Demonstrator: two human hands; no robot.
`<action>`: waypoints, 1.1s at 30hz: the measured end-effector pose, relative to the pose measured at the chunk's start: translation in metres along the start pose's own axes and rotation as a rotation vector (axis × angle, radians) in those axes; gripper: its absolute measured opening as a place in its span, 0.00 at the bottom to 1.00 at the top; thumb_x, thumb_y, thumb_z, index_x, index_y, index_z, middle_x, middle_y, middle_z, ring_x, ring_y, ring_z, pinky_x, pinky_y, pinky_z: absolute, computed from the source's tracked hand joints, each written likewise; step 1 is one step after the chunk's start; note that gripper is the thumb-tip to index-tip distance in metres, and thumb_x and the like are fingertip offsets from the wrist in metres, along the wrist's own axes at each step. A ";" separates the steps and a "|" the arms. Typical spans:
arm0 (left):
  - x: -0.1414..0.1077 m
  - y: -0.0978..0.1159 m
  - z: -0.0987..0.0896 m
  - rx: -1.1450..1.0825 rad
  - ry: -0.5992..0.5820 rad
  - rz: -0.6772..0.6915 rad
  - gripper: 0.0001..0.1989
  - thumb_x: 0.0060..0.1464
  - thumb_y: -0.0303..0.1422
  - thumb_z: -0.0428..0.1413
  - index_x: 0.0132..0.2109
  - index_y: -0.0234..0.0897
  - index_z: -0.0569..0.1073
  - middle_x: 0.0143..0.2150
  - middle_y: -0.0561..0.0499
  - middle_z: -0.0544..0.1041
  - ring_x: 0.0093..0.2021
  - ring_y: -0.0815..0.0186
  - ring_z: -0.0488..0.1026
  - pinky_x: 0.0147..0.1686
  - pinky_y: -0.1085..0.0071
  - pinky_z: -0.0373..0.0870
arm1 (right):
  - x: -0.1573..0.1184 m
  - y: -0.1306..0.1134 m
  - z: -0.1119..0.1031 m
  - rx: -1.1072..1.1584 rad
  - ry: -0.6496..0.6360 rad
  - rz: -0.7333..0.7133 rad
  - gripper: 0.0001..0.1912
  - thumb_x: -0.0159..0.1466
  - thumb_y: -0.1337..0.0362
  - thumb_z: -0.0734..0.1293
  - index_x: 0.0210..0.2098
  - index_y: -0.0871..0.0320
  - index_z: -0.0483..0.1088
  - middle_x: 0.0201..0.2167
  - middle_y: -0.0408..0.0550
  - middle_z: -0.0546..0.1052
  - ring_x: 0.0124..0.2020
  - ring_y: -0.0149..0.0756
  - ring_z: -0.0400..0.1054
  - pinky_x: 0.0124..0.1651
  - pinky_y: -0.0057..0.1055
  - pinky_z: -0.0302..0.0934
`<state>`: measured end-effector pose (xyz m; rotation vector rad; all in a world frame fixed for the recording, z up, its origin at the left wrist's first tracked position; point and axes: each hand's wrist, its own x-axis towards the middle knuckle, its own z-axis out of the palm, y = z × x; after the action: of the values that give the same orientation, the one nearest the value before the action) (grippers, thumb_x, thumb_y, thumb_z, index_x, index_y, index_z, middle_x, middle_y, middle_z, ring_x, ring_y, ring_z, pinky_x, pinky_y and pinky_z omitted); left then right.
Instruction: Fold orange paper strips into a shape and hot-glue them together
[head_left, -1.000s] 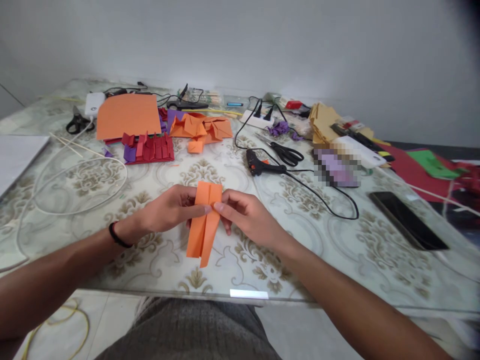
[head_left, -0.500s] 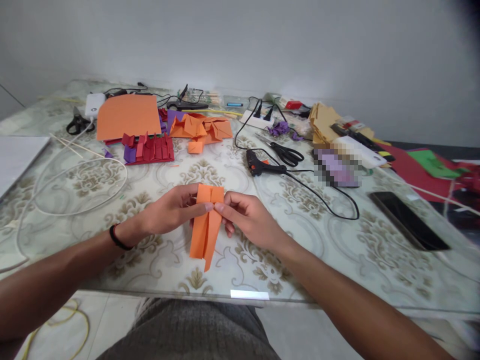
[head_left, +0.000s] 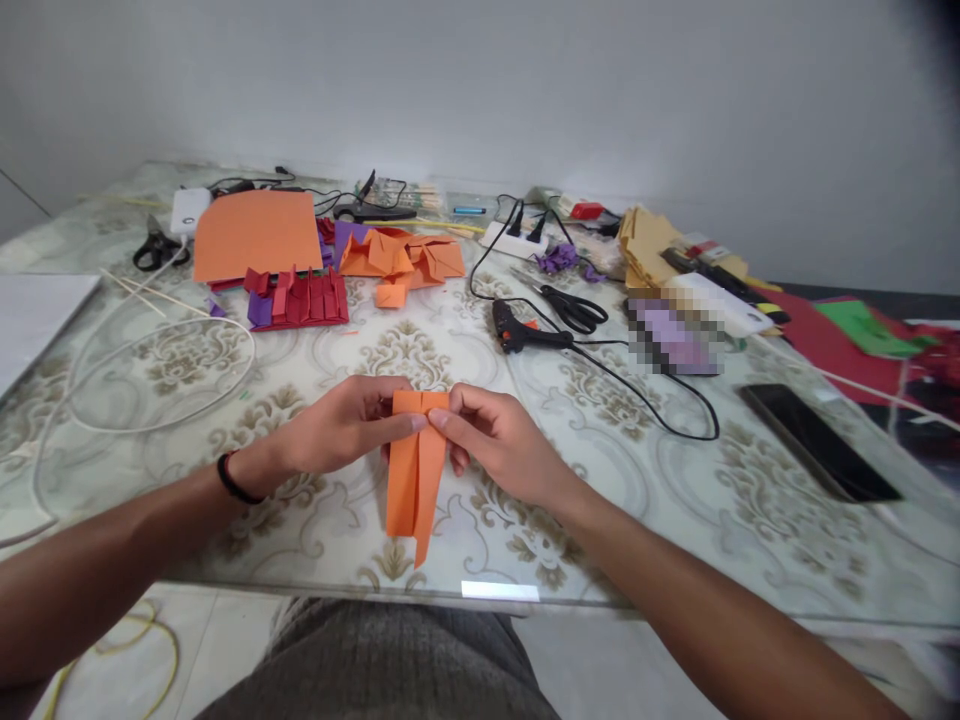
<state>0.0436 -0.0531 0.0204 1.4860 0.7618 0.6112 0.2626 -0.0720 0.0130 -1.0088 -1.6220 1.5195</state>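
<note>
A strip of folded orange paper (head_left: 405, 480) is held between my two hands above the table's front part. Its long flaps meet along a middle crease and hang toward me, the right one reaching lower. My left hand (head_left: 341, 425) pinches the upper left side, thumb on top and fingers behind. On the upper right side, my right hand (head_left: 499, 435) grips the same paper with its thumb pressed near the crease. The fingers behind the paper are partly hidden.
Beyond my hands lie a black glue gun (head_left: 529, 332), scissors (head_left: 574, 308), folded red paper pieces (head_left: 307, 298) and folded orange pieces (head_left: 405, 255). A phone (head_left: 817, 440) rests at the right. A white cable (head_left: 161, 428) loops at the left. Power strip (head_left: 516, 238) stands at the back.
The orange paper has slid a little toward me between my hands, so its lower ends sit nearer the table edge. Both hands stay nearly in place, still pinching it.
</note>
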 end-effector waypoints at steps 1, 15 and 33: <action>0.000 0.000 0.000 0.001 -0.003 0.000 0.13 0.64 0.40 0.59 0.40 0.32 0.74 0.33 0.51 0.76 0.31 0.69 0.73 0.31 0.74 0.71 | 0.000 0.000 0.000 0.003 0.001 -0.001 0.20 0.69 0.52 0.68 0.27 0.56 0.60 0.17 0.36 0.67 0.19 0.27 0.64 0.25 0.25 0.59; 0.001 0.005 0.002 0.135 -0.156 -0.088 0.14 0.64 0.39 0.57 0.47 0.33 0.79 0.38 0.49 0.81 0.34 0.67 0.76 0.33 0.74 0.72 | 0.002 0.002 0.001 0.050 0.079 -0.058 0.22 0.68 0.52 0.69 0.26 0.55 0.59 0.19 0.36 0.65 0.20 0.28 0.62 0.24 0.26 0.60; 0.005 -0.003 -0.007 0.074 0.062 -0.033 0.14 0.61 0.41 0.60 0.39 0.32 0.80 0.37 0.47 0.83 0.38 0.61 0.79 0.40 0.68 0.76 | 0.008 0.005 -0.003 -0.063 -0.054 0.066 0.19 0.67 0.50 0.70 0.28 0.58 0.68 0.22 0.38 0.68 0.22 0.28 0.66 0.28 0.27 0.61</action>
<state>0.0411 -0.0451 0.0172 1.5251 0.8634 0.6115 0.2617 -0.0637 0.0084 -1.0732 -1.6984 1.5605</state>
